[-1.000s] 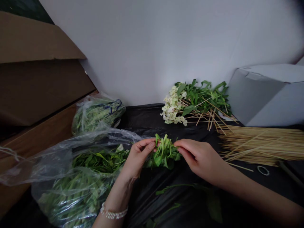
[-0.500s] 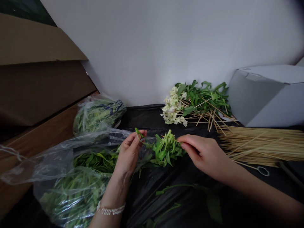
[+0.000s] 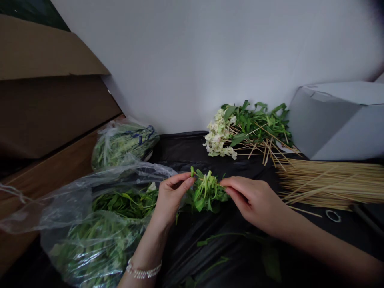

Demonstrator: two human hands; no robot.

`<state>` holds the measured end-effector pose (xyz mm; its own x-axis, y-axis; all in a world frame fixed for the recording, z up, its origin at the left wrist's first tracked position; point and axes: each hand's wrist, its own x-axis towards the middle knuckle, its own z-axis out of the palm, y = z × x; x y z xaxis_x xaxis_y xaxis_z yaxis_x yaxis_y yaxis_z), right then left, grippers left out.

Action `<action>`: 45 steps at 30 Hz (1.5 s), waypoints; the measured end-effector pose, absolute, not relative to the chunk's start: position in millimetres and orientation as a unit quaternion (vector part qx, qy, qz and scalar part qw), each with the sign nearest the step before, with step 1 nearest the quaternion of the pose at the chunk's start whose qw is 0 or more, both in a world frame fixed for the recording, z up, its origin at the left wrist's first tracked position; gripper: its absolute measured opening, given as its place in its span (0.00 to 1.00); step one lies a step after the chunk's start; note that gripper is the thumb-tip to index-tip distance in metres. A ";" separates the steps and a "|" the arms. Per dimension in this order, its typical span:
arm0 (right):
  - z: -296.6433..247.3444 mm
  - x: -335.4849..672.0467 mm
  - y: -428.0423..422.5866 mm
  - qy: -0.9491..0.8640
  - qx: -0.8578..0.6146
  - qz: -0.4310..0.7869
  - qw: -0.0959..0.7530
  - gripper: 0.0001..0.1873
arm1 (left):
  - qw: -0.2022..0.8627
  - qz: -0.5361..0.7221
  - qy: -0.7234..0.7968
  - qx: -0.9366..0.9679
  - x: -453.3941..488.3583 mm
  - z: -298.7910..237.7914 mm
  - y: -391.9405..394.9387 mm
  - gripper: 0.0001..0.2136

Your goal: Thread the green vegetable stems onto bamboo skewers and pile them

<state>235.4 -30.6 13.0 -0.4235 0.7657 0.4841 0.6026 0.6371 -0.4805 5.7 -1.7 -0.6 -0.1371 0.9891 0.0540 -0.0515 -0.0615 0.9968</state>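
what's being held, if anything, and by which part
Left hand pinches a green stem near one end; right hand pinches at the edge of the leafy bunch, its exact hold hidden.

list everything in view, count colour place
Wall: one, grey, behind
Cardboard box: one, brown, left
Carton: one, white, right
Wooden surface: one, brown, left
Plastic sheet: one, black, beneath
Bagged greens: two bags, green, left
Skewered leaves: many, green and cream, back
Bare sticks: many, tan, right
Ring: one, whitish, near sticks
Loose stems: several, green, front
Leafy bunch: one, green, centre
Bracelet: one, white, left wrist
Left hand: one, bare, centre
Right hand: one, bare, centre-right
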 end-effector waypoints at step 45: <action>6.4 231.0 -28.9 -0.832 -0.414 0.122 0.347 0.11 | 0.511 0.525 0.494 0.467 12.3 3.8 -7.4 0.11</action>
<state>231.0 -28.9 6.4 -0.4150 0.7749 0.4767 0.6047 0.6264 -0.4918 12.3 -7.4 3.8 -0.0404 0.9991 -0.0137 -0.0753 0.0107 0.9971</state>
